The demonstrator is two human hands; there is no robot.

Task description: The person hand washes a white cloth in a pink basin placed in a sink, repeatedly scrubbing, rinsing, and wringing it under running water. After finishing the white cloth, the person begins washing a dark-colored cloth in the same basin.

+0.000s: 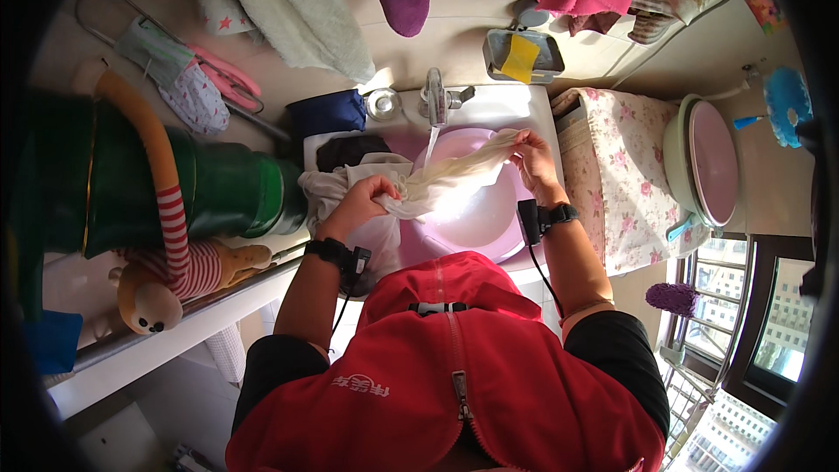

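Observation:
A wet white cloth garment (452, 182) is stretched between my two hands over a pink plastic basin (505, 236). My left hand (362, 200) pinches its left end, and my right hand (536, 160) grips the upper right end. Water runs from the chrome faucet (435, 98) into the basin, just behind the cloth. Whitish water stands in the basin, with bright sunlight on it. Beside my left hand, more pale laundry (328, 190) is heaped on the sink's left side, with a dark cloth (351, 151) behind it.
Left of the sink lies a large green cylindrical object (190, 170) with a plush monkey (190, 269) against it. On the right, a floral cover (623, 177) drapes a box-shaped thing, with stacked basins (711, 164) beyond. A soap box (524, 56) and towels (295, 6) hang on the wall.

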